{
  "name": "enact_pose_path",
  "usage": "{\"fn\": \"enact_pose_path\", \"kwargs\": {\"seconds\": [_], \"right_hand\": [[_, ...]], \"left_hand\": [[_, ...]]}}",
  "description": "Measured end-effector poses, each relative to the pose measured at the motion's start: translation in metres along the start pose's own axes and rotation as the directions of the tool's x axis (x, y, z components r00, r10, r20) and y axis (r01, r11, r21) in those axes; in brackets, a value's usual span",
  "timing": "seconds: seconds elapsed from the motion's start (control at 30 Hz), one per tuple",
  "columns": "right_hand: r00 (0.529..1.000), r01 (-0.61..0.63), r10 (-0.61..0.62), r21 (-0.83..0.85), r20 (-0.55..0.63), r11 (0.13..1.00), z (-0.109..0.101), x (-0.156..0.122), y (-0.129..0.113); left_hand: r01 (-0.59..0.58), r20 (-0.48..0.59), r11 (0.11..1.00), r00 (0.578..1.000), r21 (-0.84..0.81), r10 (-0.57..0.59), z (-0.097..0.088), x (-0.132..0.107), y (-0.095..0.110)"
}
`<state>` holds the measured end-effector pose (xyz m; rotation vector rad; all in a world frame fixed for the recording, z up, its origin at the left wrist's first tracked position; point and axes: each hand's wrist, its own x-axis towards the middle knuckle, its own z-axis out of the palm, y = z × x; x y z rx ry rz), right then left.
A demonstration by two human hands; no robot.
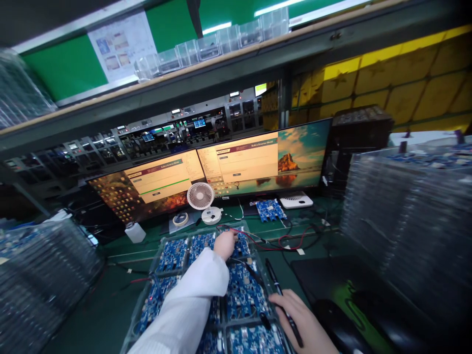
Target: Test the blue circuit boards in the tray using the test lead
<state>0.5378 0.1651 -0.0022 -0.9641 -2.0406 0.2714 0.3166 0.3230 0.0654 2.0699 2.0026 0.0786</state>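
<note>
Two hands were seen over a clear tray (161,250) of blue circuit boards (243,295) laid on the green worktop (110,305). The left hand (224,244), in a white sleeve, was stretched to the tray's far edge, its fingers curled down onto a board beside red and black wires (280,242); whether anything was pinched could not be told. The right hand (304,322) was held at the tray's near right edge, its fingers closed around a black pen (280,300). Little open room was left: tall stacks of trays (405,221) were crowded at the right, lower stacks (40,275) at the left, two monitors (236,167) and a small fan (200,195) at the back. A dark mat (350,280) was spread just beside the tray.
</note>
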Motion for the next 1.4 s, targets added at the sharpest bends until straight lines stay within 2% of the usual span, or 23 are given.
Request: {"fn": "enact_pose_path", "kwargs": {"seconds": [0.17, 0.7, 0.87, 0.93, 1.0, 1.1, 1.17, 1.23, 1.27, 1.3, 1.33, 1.4], "right_hand": [[1.000, 0.011, -0.011, -0.009, 0.003, 1.000, 0.001, 0.001, 0.000], [0.999, -0.034, 0.032, 0.056, 0.035, 0.998, 0.001, 0.002, 0.000], [1.000, 0.024, -0.024, -0.002, -0.010, 1.000, 0.000, 0.000, 0.007], [0.997, 0.055, -0.057, -0.048, -0.054, 0.997, -0.001, -0.001, 0.012], [0.989, 0.086, -0.097, -0.101, -0.109, 0.991, -0.003, 0.000, 0.014], [0.971, 0.125, -0.157, -0.178, -0.179, 0.976, -0.012, 0.002, 0.014], [0.961, 0.139, -0.183, -0.208, -0.209, 0.968, -0.019, 0.004, 0.014], [0.954, 0.139, -0.193, -0.230, -0.229, 0.963, -0.027, 0.002, 0.019], [0.952, 0.128, -0.188, -0.241, -0.241, 0.962, -0.031, -0.001, 0.024], [0.955, 0.115, -0.178, -0.255, -0.238, 0.960, -0.034, -0.004, 0.031], [0.956, 0.082, -0.151, -0.266, -0.251, 0.961, -0.036, -0.009, 0.039], [0.964, 0.008, -0.077, -0.265, -0.254, 0.964, -0.038, -0.022, 0.057]], "left_hand": [[-0.054, -0.052, 0.998, 0.997, -0.016, 0.053, 0.004, 0.003, -0.003], [-0.104, -0.052, 0.989, 0.994, -0.102, 0.099, 0.021, 0.012, -0.008], [-0.111, -0.116, 0.989, 0.988, -0.099, 0.099, 0.018, -0.003, -0.006], [-0.113, -0.143, 0.989, 0.985, -0.091, 0.100, 0.010, -0.021, -0.008], [-0.143, -0.136, 0.986, 0.982, -0.085, 0.130, -0.001, -0.050, -0.012], [-0.216, -0.111, 0.969, 0.973, -0.122, 0.203, -0.015, -0.110, -0.025], [-0.223, -0.119, 0.964, 0.971, -0.146, 0.206, -0.014, -0.159, -0.038], [-0.222, -0.161, 0.964, 0.967, -0.149, 0.198, -0.001, -0.208, -0.053], [-0.232, -0.215, 0.962, 0.956, -0.143, 0.199, 0.010, -0.232, -0.060], [-0.273, -0.261, 0.955, 0.936, -0.113, 0.237, 0.024, -0.254, -0.065], [-0.269, -0.360, 0.960, 0.906, -0.079, 0.224, 0.038, -0.276, -0.070], [-0.187, -0.495, 0.981, 0.858, -0.054, 0.136, 0.064, -0.312, -0.075]]}}
